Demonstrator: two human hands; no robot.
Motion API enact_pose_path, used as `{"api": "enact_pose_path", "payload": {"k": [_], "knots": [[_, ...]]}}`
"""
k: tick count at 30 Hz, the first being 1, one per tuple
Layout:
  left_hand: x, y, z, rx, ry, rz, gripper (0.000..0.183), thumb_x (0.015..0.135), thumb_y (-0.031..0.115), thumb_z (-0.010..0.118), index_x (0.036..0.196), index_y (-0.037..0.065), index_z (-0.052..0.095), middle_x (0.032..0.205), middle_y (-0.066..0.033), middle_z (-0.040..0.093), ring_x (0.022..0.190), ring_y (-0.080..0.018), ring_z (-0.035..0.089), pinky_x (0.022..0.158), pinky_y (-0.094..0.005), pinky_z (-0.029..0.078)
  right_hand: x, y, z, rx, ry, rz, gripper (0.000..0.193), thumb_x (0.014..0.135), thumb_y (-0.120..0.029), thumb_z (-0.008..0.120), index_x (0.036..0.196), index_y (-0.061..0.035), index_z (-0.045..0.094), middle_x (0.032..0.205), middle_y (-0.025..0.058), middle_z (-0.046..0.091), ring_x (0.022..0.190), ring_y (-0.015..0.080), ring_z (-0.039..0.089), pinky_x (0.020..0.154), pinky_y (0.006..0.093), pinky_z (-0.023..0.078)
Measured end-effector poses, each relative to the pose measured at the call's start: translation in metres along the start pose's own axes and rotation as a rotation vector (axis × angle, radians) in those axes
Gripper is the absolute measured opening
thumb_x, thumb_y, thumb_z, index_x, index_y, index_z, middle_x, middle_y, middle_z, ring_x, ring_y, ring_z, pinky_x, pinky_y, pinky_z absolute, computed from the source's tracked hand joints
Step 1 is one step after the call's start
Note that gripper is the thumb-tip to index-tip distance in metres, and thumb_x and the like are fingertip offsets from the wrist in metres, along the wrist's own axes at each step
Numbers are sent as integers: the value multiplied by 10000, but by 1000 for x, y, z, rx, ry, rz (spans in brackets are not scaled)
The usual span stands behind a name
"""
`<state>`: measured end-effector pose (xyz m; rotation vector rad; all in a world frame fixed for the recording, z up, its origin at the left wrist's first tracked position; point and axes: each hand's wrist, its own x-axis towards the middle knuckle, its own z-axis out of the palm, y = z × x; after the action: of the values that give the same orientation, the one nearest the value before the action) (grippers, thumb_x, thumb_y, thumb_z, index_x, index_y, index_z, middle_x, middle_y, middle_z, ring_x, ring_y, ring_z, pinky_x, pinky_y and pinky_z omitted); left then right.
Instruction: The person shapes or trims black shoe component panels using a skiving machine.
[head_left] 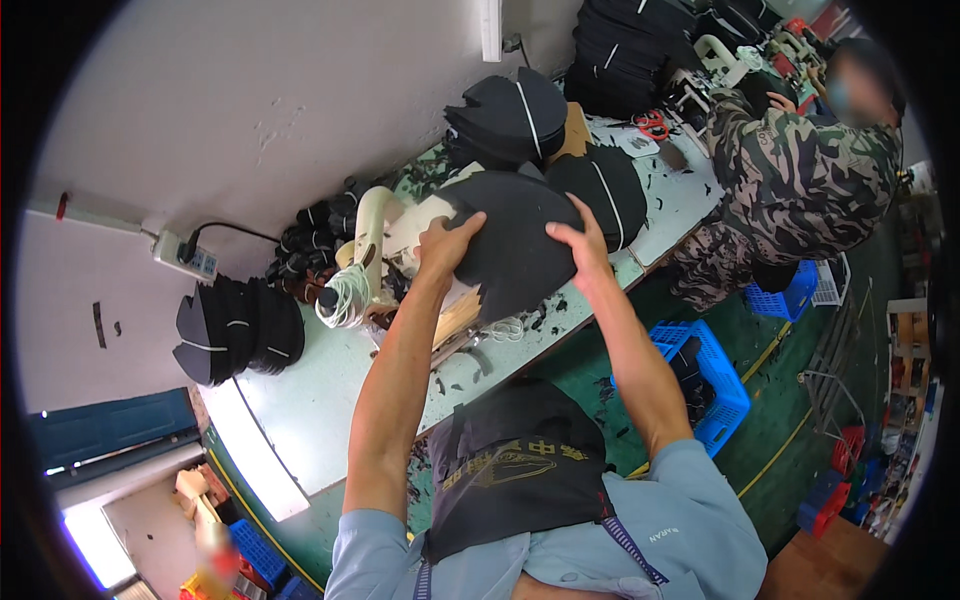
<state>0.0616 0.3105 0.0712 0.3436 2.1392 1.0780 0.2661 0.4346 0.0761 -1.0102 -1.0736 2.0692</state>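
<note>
Between my two hands is a stack of black sheet pieces (515, 235), rounded at the top and notched along the lower edge. My left hand (450, 243) grips its left side, thumb on top. On the right side my right hand (585, 240) clasps the edge, thumb lying over the upper face and fingers partly hidden. The pieces are held above the white worktable (590, 310). Just beyond them lie a tied black bundle (510, 115) and another tied bundle (615, 190). A cream-coloured machine (372, 235) with a cone of white cord (345, 297) stands by my left forearm.
More tied black bundles (240, 325) sit at the table's left end, and tall piles (620, 50) at the back. Red-handled scissors (652, 124) lie near a co-worker in a camouflage jacket (800, 180). A blue crate (715, 380) stands on the green floor at right. Black scraps litter the table.
</note>
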Motion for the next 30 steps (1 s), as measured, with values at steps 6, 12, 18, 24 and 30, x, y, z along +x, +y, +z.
{"api": "enact_pose_path", "payload": {"k": [6, 12, 18, 24, 30], "knots": [[-12, -14, 6, -206, -142, 171, 521, 984, 341, 651, 1313, -62, 623, 1280, -219, 656, 1167, -252, 622, 1012, -347, 467, -66, 21, -31, 200, 24, -79, 811, 709, 26, 696, 1482, -57, 468, 1335, 142, 582, 1186, 286, 600, 1019, 416, 515], [-38, -30, -4, -361, -441, -43, 545, 1029, 338, 605, 1416, -38, 531, 1301, -179, 617, 1110, -215, 587, 968, -342, 455, -91, 57, -73, 439, 19, 38, 757, 701, -95, 689, 1431, -10, 508, 1270, 184, 640, 1116, 332, 661, 973, 467, 568], [-133, -43, -45, -597, -470, -106, 597, 1031, 402, 606, 1456, -2, 492, 1319, -113, 579, 1182, -206, 556, 1038, -370, 435, -156, 52, -70, 793, -414, 87, 749, 691, -178, 723, 1369, 82, 541, 1300, 216, 654, 1163, 361, 668, 1014, 468, 551], [-183, -44, -52, -1017, -596, -199, 453, 1000, 113, 638, 1414, -25, 517, 1362, -107, 616, 1232, -191, 595, 1052, -351, 498, -164, 88, -96, 737, -373, 67, 779, 668, -187, 751, 1388, 21, 536, 1325, 211, 639, 1190, 367, 652, 1038, 471, 534], [-202, -39, -76, -897, -329, -1, 219, 926, -54, 644, 1143, -49, 662, 1059, -142, 734, 915, -186, 713, 865, -292, 585, -164, 57, -76, 579, -440, 30, 927, 597, -182, 779, 1446, -12, 447, 1352, 198, 618, 1234, 344, 628, 1062, 447, 516]]}}
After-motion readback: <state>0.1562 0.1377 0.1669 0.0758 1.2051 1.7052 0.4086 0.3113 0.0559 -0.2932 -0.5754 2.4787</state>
